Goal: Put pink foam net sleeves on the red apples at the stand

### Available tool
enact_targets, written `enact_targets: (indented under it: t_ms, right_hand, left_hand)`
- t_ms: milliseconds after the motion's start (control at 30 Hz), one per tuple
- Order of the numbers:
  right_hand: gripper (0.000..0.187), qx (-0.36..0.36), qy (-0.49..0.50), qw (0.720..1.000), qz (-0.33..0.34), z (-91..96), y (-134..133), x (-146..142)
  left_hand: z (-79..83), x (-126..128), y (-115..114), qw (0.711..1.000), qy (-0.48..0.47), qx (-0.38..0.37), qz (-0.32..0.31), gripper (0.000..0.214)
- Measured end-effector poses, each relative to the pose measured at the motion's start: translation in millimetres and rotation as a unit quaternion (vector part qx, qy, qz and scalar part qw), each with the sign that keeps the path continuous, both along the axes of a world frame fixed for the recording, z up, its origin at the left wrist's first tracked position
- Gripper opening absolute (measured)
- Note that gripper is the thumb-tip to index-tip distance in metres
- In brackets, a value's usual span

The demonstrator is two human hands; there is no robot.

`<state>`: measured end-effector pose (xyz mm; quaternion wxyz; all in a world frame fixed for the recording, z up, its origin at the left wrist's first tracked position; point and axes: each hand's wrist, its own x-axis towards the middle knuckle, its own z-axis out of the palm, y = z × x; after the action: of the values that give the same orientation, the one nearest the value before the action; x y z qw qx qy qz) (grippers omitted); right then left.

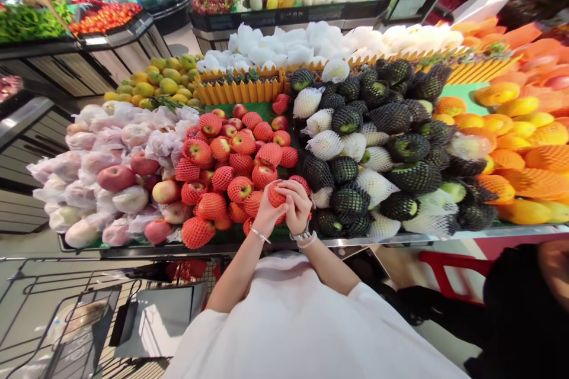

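Head view: play centres on the near edge of a metal-edged display desk (377,240).
Hands: left hand (269,211) and right hand (297,207) cupped together, fingers curled round a round fruit in red foam net (276,194).
Netted fruit's place: between the palms, before the wearer's white shirt; a two-sided grip, probably so it cannot roll loose.
Red heap: red apples in red foam nets (240,188) just beyond, the nets likely cushioning skin against skin.
Left heap: pale apples in thin clear film (131,198), film probably guarding each.
Right heap: dark-green oval fruits in black nets (411,177), kept as their own block.
Divider: yellow plastic picket fence (237,93), seemingly holding the back rows apart.
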<state>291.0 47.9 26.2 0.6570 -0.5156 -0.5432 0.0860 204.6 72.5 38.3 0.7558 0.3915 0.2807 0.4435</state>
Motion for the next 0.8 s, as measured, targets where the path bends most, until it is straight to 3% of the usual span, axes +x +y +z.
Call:
enact_targets:
  t_ms: [167, 267, 367, 500, 667, 800]
  right_hand:
    - [0.057, -0.055, 0.101, 0.987, 0.114, 0.4, 2.5, 8.1]
    - [0.073, -0.062, 0.193, 0.975, 0.09, 2.6, 4.5, 13.8]
    - [0.061, -0.063, 0.167, 0.983, 0.05, 4.4, 2.0, 13.1]
    - [0.039, -0.007, 0.16, 0.986, 0.034, 6.9, -9.7, 6.3]
    - [0.035, -0.043, 0.159, 0.984, 0.066, -8.5, -23.3, 8.9]
    - [0.051, -0.077, 0.169, 0.98, 0.076, -26.7, -19.7, 17.5]
  left_hand:
    - [-14.0, 3.8, -1.1, 0.998, 0.001, -0.005, 0.056, 0.07]
    - [-12.3, 5.7, -0.9, 0.998, 0.031, 0.009, 0.053, 0.068]
    - [-0.5, 5.9, -0.6, 0.994, 0.096, 0.049, 0.021, 0.063]
    - [12.8, 3.0, -4.3, 0.985, 0.147, 0.086, -0.005, 0.063]
    - [-1.3, 7.4, -17.1, 0.988, 0.138, 0.057, -0.026, 0.059]
    - [-9.8, 10.1, -14.2, 0.99, 0.118, 0.067, -0.051, 0.057]
